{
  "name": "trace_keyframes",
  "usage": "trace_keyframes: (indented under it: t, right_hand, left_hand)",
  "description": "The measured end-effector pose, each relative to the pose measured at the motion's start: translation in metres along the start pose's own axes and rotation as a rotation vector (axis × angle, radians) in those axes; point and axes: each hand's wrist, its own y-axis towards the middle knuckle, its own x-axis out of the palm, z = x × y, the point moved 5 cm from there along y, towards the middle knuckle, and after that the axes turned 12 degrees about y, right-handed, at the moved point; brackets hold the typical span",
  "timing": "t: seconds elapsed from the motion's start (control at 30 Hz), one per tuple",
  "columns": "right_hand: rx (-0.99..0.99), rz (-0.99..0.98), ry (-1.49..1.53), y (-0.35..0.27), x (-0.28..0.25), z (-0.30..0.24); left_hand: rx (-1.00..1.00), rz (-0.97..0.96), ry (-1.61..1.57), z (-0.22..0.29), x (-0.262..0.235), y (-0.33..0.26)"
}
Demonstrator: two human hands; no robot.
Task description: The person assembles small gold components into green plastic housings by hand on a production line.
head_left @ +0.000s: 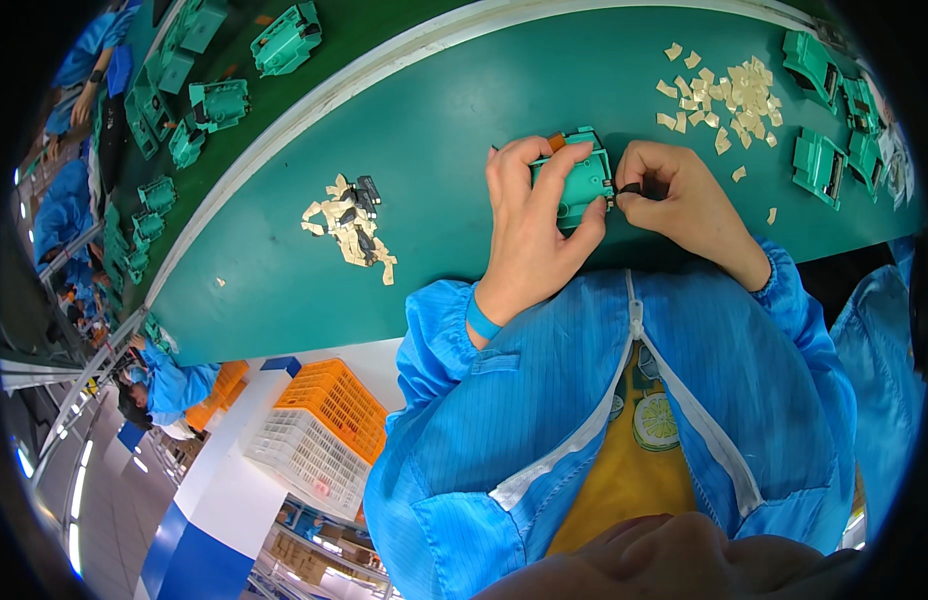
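Note:
My left hand (542, 210) is wrapped round a green plastic housing (586, 182), holding it against the green table top (434, 130). A small orange-brown piece (557, 142) shows at the housing's upper left, near my fingertips. At the housing's lower right edge, my right hand (674, 195) pinches a small black part (630, 188) between thumb and forefinger. Whether that part is seated in the housing or only touches it, I cannot tell. My fingers hide much of the housing's left side.
Left of my hands lies a pile of cream paper pieces and black parts (352, 225). Cream pieces (739, 95) are scattered at the upper right, beside several green housings (819, 168). Beyond the pale rail (314, 95), more housings (222, 104) lie on a belt. Orange crates (334, 400) stand lower left.

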Motion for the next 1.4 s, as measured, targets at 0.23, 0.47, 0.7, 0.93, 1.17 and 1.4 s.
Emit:
trace_keyframes:
  t: [0.23, 0.47, 0.7, 0.93, 1.17, 1.4]
  right_hand:
    - [-0.025, 0.021, -0.087, 0.001, -0.001, -0.002]
    - [-0.002, 0.113, -0.356, -0.01, -0.004, -0.016]
    - [-0.187, 0.236, -0.573, -0.018, -0.011, -0.021]
    - [0.033, 0.134, -0.28, -0.011, -0.017, -0.011]
    - [0.051, 0.128, -0.299, -0.006, -0.019, -0.01]
    - [0.039, 0.092, -0.215, -0.009, -0.023, -0.006]
  left_hand:
    - [-0.049, -0.01, -0.003, 0.001, 0.0, 0.001]
    - [-0.027, 0.004, 0.051, 0.003, 0.0, 0.002]
    - [-0.045, 0.011, 0.044, 0.003, 0.001, 0.003]
    - [-0.062, 0.007, 0.03, 0.003, 0.004, 0.003]
    - [-0.047, 0.002, 0.063, 0.005, 0.005, 0.005]
    - [0.016, -0.036, 0.11, 0.013, -0.002, 0.008]
